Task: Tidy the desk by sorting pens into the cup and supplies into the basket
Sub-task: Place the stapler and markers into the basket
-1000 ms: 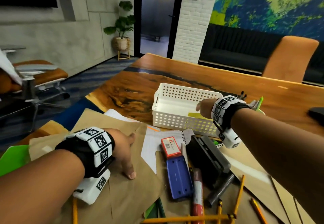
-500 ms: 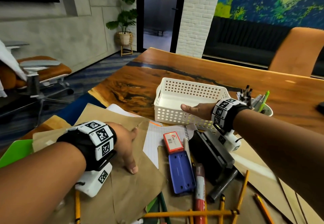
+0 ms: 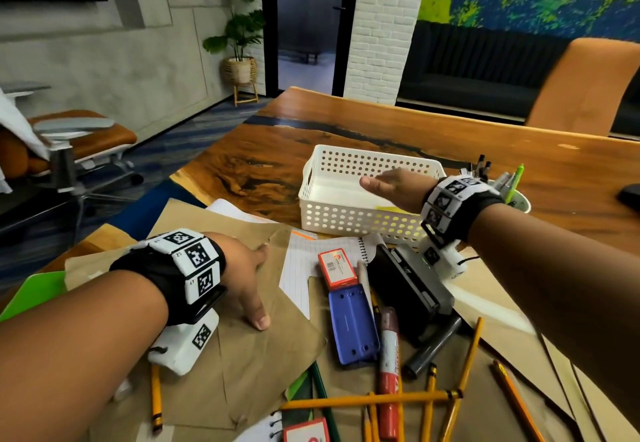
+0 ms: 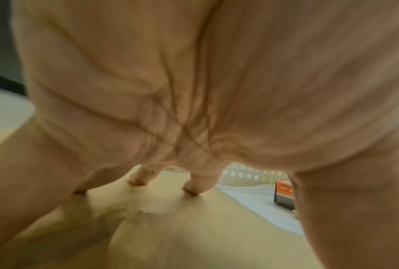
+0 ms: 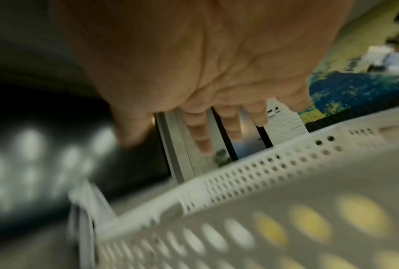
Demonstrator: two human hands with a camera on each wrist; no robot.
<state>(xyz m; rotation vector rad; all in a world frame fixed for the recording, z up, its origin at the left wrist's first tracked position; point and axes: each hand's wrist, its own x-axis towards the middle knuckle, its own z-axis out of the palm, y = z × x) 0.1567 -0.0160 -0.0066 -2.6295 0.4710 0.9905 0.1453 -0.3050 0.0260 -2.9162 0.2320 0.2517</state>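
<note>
A white perforated basket (image 3: 329,213) stands mid-desk with a yellow item (image 3: 389,210) lying inside. My right hand (image 3: 391,187) hovers over the basket, fingers straight, holding nothing; the right wrist view shows its fingers (image 5: 230,127) spread above the basket rim (image 5: 251,174). Spread fingertips (image 4: 138,179) of my left hand (image 3: 247,279) press on brown paper (image 3: 242,365). A white cup (image 3: 519,199) with pens stands right of the basket. Near me lie a red-white box (image 3: 337,268), a blue case (image 3: 353,324), a red marker (image 3: 389,372), a black stapler (image 3: 412,289) and several yellow pencils (image 3: 367,400).
Brown paper sheets and a spiral notebook (image 3: 304,261) cover the near desk. A green folder (image 3: 31,292) sticks out at the left edge. An orange chair (image 3: 581,88) stands behind the desk. A dark object (image 3: 630,195) lies at the far right.
My right hand has moved left along the basket and now reaches farther over it with fingers straight. The left hand stays pressed on the brown paper.
</note>
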